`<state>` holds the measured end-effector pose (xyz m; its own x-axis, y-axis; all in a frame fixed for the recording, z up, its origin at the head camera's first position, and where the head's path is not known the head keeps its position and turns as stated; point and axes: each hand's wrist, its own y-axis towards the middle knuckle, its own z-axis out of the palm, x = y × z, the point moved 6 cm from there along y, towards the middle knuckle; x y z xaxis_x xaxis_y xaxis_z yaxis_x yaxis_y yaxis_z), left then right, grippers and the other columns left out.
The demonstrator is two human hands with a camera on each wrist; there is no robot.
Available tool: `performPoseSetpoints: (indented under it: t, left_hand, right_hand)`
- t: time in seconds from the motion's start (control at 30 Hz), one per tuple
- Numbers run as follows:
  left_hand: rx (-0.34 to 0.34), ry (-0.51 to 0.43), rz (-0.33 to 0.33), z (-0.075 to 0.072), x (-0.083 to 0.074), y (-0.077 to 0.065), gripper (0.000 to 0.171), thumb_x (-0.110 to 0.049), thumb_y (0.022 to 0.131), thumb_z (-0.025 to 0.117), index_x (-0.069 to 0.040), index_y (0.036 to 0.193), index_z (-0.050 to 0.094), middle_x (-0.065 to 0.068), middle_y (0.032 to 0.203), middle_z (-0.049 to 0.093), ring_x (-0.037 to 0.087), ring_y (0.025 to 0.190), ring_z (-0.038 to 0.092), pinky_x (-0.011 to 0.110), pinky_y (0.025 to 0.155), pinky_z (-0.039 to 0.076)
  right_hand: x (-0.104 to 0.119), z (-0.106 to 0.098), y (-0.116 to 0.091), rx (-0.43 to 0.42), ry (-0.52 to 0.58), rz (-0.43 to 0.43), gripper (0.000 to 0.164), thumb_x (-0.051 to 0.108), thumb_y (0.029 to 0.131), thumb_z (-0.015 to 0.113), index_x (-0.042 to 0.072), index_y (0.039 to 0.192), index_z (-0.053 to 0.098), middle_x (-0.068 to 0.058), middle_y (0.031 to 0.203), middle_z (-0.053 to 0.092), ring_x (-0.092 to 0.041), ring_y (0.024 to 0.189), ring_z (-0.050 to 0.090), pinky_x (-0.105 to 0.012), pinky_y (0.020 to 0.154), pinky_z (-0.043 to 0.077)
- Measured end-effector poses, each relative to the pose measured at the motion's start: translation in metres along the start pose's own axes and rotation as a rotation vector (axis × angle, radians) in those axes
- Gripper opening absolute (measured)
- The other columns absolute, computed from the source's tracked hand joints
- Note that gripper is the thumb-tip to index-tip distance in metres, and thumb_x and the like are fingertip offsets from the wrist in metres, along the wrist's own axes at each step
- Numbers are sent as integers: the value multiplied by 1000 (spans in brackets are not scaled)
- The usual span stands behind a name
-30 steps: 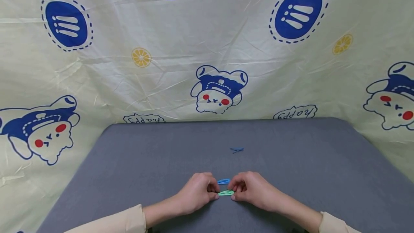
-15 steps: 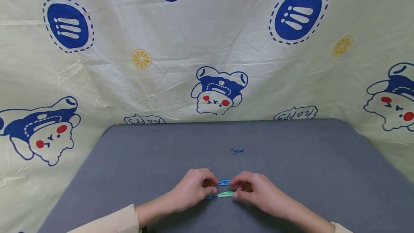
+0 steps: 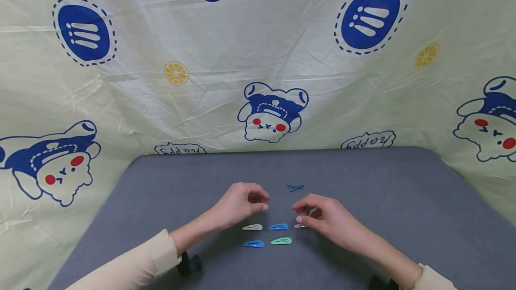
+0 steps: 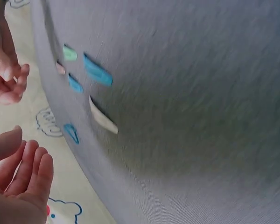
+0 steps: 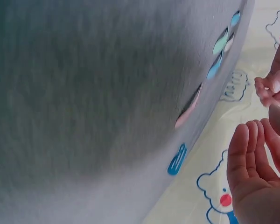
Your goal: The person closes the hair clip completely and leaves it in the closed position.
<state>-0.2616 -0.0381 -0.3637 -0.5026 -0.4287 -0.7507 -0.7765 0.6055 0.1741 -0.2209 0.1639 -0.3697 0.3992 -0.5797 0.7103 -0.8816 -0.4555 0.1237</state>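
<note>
My left hand (image 3: 241, 204) hovers over the grey table with fingers loosely bent and nothing in it, behind a white snap hair clip (image 3: 252, 227). My right hand (image 3: 328, 219), also holding nothing, is raised at the right; in the head view it partly covers a pink hair clip (image 3: 299, 225). Between those two lies a blue hair clip (image 3: 278, 227). Closer to me are another blue clip (image 3: 253, 244) and a green clip (image 3: 281, 240). Both wrist views show the fingers off the clips, for instance the white clip (image 4: 102, 117) and the pink clip (image 5: 189, 110).
A darker blue hair clip (image 3: 295, 187), which looks sprung apart in the head view, lies farther back on the grey table (image 3: 193, 173). Behind the table's far edge hangs a pale printed curtain (image 3: 217, 115).
Both hands have let go of the green clip and lifted away from it, moving back and apart. The white, pink and nearer blue clips have come into sight from under the hands.
</note>
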Motion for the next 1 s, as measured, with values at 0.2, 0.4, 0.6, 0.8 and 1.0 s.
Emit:
performPoseSetpoints:
  t: [0.2, 0.4, 0.6, 0.8, 1.0]
  left_hand:
    - [25, -22, -16, -3, 10, 15, 14, -7, 89, 72, -4, 103, 73, -6, 89, 67, 13, 83, 59, 28, 74, 50]
    - [60, 6, -43, 0, 20, 30, 15, -5, 89, 72, -2, 104, 73, -3, 89, 67, 14, 80, 58, 26, 68, 49]
    - [89, 38, -87, 7, 30, 45, 16, -4, 90, 70, -3, 105, 72, -4, 87, 66, 13, 78, 57, 26, 66, 48]
    - [97, 48, -118, 12, 39, 61, 17, -5, 90, 71, -2, 106, 72, -3, 88, 66, 13, 79, 58, 26, 68, 49]
    - [104, 28, -135, 13, 44, 73, 18, -5, 91, 70, -1, 109, 71, -2, 89, 66, 14, 79, 58, 25, 69, 49]
  right_hand:
    - [-9, -11, 8, -27, -70, -29, 21, 15, 91, 71, 11, 112, 69, 0, 103, 67, -8, 88, 59, -29, 79, 53]
    - [-14, -21, 16, -37, -110, -32, 21, 13, 92, 71, 9, 112, 69, -3, 105, 67, -11, 89, 60, -31, 78, 53]
    - [-21, -25, 27, -53, -127, -20, 21, 10, 91, 71, 7, 112, 69, -4, 105, 67, -13, 90, 60, -39, 81, 53]
    - [-37, -27, 38, -66, -128, 6, 21, 9, 92, 69, 4, 112, 69, -5, 102, 68, -14, 88, 59, -37, 80, 52]
    - [-51, -32, 47, -67, -112, 13, 20, 8, 92, 68, 3, 111, 70, -2, 100, 67, -16, 87, 60, -36, 76, 52]
